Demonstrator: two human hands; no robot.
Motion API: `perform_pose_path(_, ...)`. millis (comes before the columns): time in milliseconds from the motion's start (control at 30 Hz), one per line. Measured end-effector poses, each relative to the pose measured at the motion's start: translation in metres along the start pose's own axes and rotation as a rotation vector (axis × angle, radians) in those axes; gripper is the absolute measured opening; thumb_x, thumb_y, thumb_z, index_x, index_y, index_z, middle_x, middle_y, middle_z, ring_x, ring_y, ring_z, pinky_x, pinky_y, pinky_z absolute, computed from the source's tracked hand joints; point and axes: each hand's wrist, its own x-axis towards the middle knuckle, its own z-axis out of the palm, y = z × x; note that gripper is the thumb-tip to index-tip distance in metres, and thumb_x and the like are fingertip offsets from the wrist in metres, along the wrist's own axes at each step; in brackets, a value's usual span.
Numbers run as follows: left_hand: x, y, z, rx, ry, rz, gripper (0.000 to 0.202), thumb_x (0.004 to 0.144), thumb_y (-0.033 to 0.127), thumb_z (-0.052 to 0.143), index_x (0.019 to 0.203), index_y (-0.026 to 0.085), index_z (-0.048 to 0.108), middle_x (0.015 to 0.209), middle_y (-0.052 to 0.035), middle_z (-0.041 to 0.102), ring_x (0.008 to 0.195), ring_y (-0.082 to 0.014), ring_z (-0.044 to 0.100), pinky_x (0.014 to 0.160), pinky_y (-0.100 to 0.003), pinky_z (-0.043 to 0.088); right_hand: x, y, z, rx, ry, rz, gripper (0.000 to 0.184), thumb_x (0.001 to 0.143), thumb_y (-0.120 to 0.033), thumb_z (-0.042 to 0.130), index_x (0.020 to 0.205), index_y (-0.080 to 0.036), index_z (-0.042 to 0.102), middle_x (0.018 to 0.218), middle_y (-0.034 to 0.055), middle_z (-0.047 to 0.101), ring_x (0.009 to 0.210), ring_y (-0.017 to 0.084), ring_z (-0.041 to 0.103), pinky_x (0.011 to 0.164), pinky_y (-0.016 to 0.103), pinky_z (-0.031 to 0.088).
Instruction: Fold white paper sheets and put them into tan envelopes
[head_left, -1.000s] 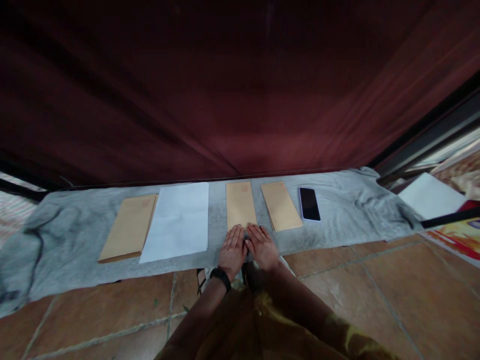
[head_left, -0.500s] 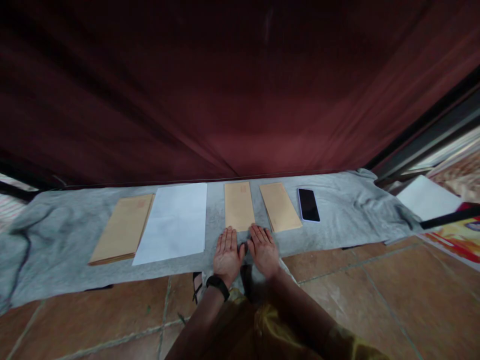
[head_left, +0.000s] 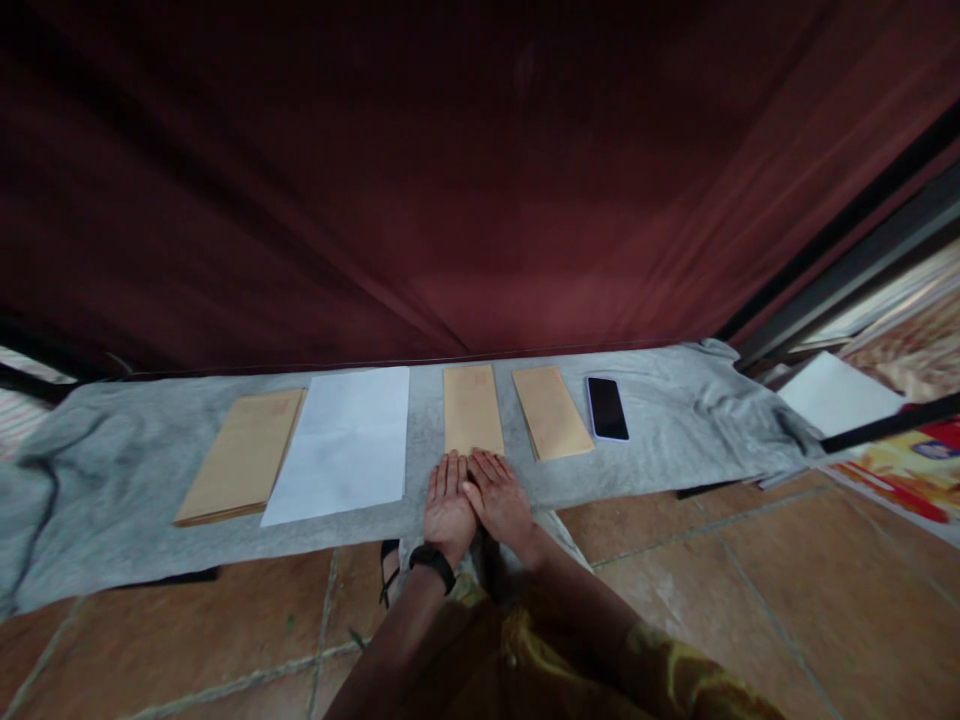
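Observation:
My left hand [head_left: 448,504] and my right hand [head_left: 496,498] lie flat and side by side on a grey cloth [head_left: 112,470], fingers stretched out, holding nothing. Their fingertips touch the near end of a narrow brown envelope [head_left: 472,410]. A black band sits on my left wrist. To the right lies a second brown envelope [head_left: 551,412]. Left of my hands lie a white sheet of paper [head_left: 341,445] and a stack of larger brown envelopes [head_left: 241,457].
A black phone [head_left: 607,408] lies face up right of the envelopes. A dark red curtain [head_left: 450,170] hangs behind the cloth. Brown floor tiles [head_left: 750,590] stretch on the near side. More white paper [head_left: 836,393] and colourful printed sheets [head_left: 907,460] lie far right.
My hands have drawn together, so the thumbs now touch, and have shifted slightly left at the envelope's near end. The view has panned a little.

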Motion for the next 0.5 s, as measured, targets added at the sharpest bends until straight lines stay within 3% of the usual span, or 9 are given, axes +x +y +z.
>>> perform_pose_path(167, 0.001, 0.004, -0.003, 0.056, -0.032, -0.018, 0.057, 0.091, 0.014, 0.037, 0.148, 0.01, 0.045, 0.158, -0.0154, 0.039, 0.15, -0.0279, 0.029, 0.122, -0.05, 0.031, -0.003, 0.002, -0.002, -0.039, -0.001, 0.026, 0.046, 0.104, -0.036, 0.041, 0.144, -0.015, 0.05, 0.148, 0.0121, 0.053, 0.14, 0.024, 0.046, 0.12, 0.045, 0.031)
perform_pose_path(500, 0.002, 0.013, -0.013, 0.12, 0.032, -0.027, 0.055, 0.095, 0.03, 0.044, 0.142, 0.002, 0.051, 0.153, -0.0215, 0.044, 0.146, -0.0315, 0.037, 0.12, -0.048, 0.032, -0.01, 0.014, -0.012, -0.129, -0.018, 0.1, 0.045, 0.105, -0.031, 0.039, 0.145, -0.014, 0.05, 0.15, 0.0115, 0.051, 0.141, 0.023, 0.044, 0.12, 0.044, 0.029)
